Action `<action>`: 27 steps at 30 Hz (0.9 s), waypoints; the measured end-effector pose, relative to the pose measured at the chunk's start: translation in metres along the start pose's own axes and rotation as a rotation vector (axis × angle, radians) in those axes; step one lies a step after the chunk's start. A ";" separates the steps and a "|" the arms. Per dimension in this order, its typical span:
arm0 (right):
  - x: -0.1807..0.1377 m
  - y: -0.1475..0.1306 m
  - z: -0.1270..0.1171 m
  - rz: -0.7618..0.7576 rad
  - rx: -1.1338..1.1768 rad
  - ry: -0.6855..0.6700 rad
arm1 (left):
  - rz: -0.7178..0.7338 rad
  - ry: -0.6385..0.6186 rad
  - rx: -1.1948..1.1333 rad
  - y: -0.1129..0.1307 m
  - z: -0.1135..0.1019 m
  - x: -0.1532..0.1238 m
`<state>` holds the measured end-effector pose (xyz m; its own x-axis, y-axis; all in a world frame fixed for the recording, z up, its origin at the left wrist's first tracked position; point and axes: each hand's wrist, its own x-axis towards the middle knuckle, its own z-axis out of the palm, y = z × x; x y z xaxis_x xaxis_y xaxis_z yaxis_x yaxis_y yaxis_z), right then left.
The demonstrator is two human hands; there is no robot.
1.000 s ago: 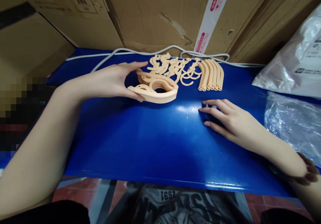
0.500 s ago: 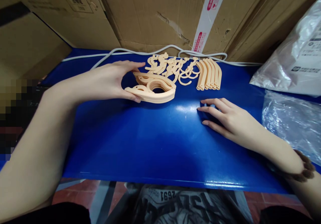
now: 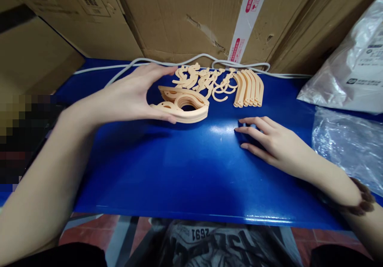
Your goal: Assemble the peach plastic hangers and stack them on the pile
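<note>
My left hand (image 3: 131, 95) is spread around the left end of a stack of beige curved plastic pieces (image 3: 193, 116), which look like hanger arms. The thumb lies along the stack's front side. The fingers are raised apart from its far side. A loose group of beige hooks (image 3: 193, 79) lies just behind the stack. To their right stand several slim curved arms (image 3: 248, 89), side by side in a row. My right hand (image 3: 272, 141) rests on the blue tabletop (image 3: 179, 171) in front of that row, fingers apart and holding nothing.
Cardboard boxes (image 3: 179, 19) form a wall behind the table. A white cable (image 3: 131, 65) runs along the back edge. At the right are a filled white plastic bag (image 3: 341, 75) and a clear plastic bag (image 3: 347, 143).
The fingers of my left hand have opened wider, away from the stack, and the thumb has slid slightly right along its front. The stack and my right hand stay where they were.
</note>
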<state>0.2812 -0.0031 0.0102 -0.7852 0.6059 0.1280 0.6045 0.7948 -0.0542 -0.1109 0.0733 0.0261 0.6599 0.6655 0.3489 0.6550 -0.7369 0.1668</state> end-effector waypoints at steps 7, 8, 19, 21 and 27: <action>0.000 0.002 0.000 -0.007 0.003 0.003 | 0.335 0.220 -0.149 0.126 0.041 0.009; -0.001 0.002 0.000 -0.014 0.002 0.009 | 0.385 0.158 -0.187 0.138 0.050 0.008; 0.003 0.002 0.000 0.008 0.020 0.021 | 0.271 -0.292 -0.268 0.139 0.078 0.003; 0.004 0.003 -0.001 0.016 0.025 0.017 | 0.274 -0.301 -0.268 0.139 0.077 0.004; 0.010 0.007 -0.008 0.047 0.050 0.006 | 0.276 -0.307 -0.272 0.137 0.076 0.005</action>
<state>0.2785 0.0079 0.0189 -0.7552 0.6425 0.1298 0.6331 0.7663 -0.1094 0.0105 -0.0151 -0.0194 0.9000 0.4153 0.1328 0.3478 -0.8675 0.3556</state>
